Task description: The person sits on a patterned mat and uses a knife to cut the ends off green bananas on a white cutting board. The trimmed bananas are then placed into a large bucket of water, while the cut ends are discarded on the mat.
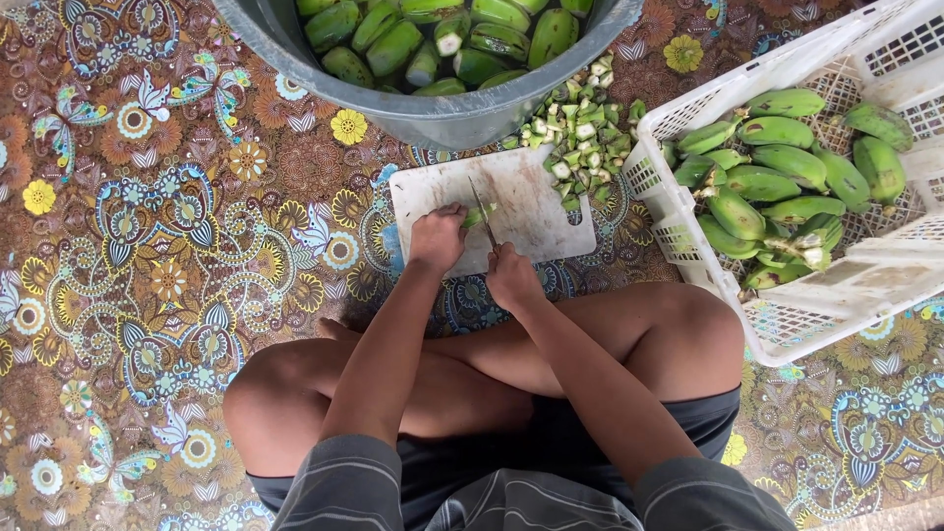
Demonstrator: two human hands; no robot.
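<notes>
My left hand (436, 236) presses a green banana (479, 215) down on a white cutting board (536, 202) that lies on the patterned mat. My right hand (512, 276) grips a knife (483, 210) whose blade points away from me and rests across the banana. Both hands are at the near edge of the board, close together. Most of the banana is hidden under my left hand.
A grey tub (433, 116) with several trimmed green bananas stands beyond the board. A pile of cut banana ends (582, 138) lies at the board's far right corner. A white plastic crate (688, 236) with several whole green bananas (787, 177) is at my right. My crossed legs are below the board.
</notes>
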